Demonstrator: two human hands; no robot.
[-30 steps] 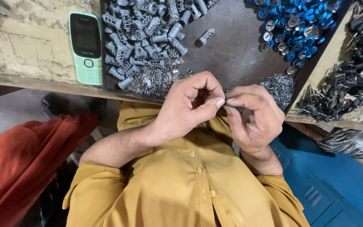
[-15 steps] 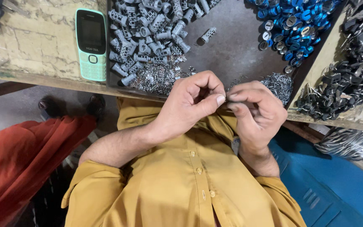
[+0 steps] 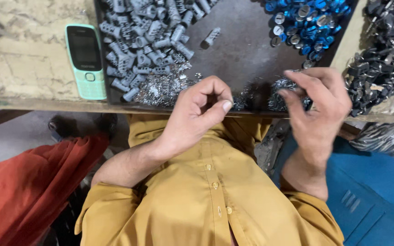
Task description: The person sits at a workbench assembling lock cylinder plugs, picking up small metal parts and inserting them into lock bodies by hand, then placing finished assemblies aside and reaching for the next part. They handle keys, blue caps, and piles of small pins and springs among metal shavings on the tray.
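Note:
My left hand (image 3: pixel 199 116) hovers over the bench's front edge with thumb pressed to forefinger, pinching a small metal part that the fingers mostly hide. To its right, my right hand (image 3: pixel 318 109) is apart from it, fingers spread, fingertips at a heap of tiny shiny metal bits (image 3: pixel 281 89) on the dark tray (image 3: pixel 242 54). A second glittering heap (image 3: pixel 160 89) lies just left of my left hand.
On the tray are several grey ribbed cylinders (image 3: pixel 147 50), one stray cylinder (image 3: pixel 210 37) and blue-capped round parts (image 3: pixel 308 20). Black parts (image 3: pixel 379 68) are piled at the right. A mint-green phone (image 3: pixel 86 61) lies on the worn wooden bench (image 3: pixel 23 59). Red cloth (image 3: pixel 23 191) hangs lower left.
The hands were joined on a small part in front of my chest. They have separated: the right hand moved right and up to the shiny heap, and the left stays pinched.

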